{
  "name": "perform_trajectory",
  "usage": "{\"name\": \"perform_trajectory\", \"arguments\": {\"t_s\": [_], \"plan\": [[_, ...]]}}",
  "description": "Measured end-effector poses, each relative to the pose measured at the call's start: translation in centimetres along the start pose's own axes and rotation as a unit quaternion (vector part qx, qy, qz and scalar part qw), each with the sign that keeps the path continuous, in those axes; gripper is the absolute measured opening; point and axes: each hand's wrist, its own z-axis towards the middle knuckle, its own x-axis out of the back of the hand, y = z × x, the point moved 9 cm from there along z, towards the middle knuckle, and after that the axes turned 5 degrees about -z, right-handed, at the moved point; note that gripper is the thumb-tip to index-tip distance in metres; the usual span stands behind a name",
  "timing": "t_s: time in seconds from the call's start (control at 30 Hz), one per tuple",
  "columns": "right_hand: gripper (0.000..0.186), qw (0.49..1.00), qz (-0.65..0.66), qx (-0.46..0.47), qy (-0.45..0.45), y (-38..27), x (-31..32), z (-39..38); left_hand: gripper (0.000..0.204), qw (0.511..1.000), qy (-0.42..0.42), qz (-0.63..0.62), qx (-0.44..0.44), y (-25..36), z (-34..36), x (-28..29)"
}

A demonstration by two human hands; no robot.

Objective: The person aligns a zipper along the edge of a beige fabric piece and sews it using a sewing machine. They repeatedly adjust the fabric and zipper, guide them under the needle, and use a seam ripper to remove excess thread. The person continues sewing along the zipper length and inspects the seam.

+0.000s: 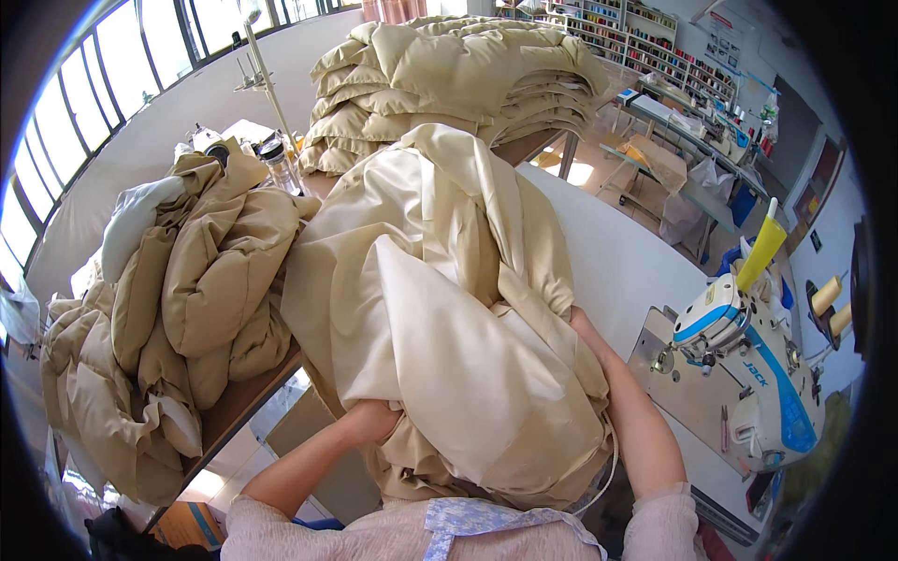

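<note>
A large bunched piece of pale beige fabric (468, 383) fills the middle, partly over a white sewing table (608, 243). My left hand (372, 421) grips its lower left side, its fingertips tucked into the folds. My right hand (585, 327) holds its right side higher up, fingers mostly hidden in the cloth. To the right of my right hand stands a white-and-blue sewing machine (758, 383) with a yellow part sticking up.
Tan quilted pieces (215, 280) are heaped on a wooden table at left. Folded beige quilts (430, 70) are stacked behind. A lamp pole (267, 84) stands near the windows. Thread shelves (645, 47) and more worktables (683, 159) are at the back right.
</note>
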Motion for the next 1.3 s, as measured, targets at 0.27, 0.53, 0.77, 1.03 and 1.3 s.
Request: {"name": "perform_trajectory", "arguments": {"t_s": [0.27, 0.53, 0.77, 1.03, 1.3], "plan": [[0.032, 0.882, 0.087, 0.228, 0.402, -20.3, 20.7, -9.7, 0.044, 0.934, 0.143, 0.099, -0.312, 26.0, 16.1, 13.6], [0.035, 0.833, 0.022, 0.466, 0.296, -29.6, 18.5, -11.7, 0.042, 0.796, 0.362, 0.092, -0.477, 40.6, 16.3, 33.2], [0.039, 0.953, -0.130, 0.273, -0.030, -11.4, -14.3, -11.2, 0.040, 0.893, 0.193, 0.405, 0.034, 19.3, 24.7, 36.8], [0.050, 0.966, -0.089, 0.212, -0.119, -0.3, -25.4, -9.3, 0.081, 0.852, 0.038, 0.338, -0.398, 35.5, 24.0, -1.7], [0.044, 0.966, -0.001, 0.031, -0.257, 3.4, -21.2, -13.9, 0.058, 0.856, -0.040, 0.463, -0.226, 25.6, 31.9, -16.3]]}}
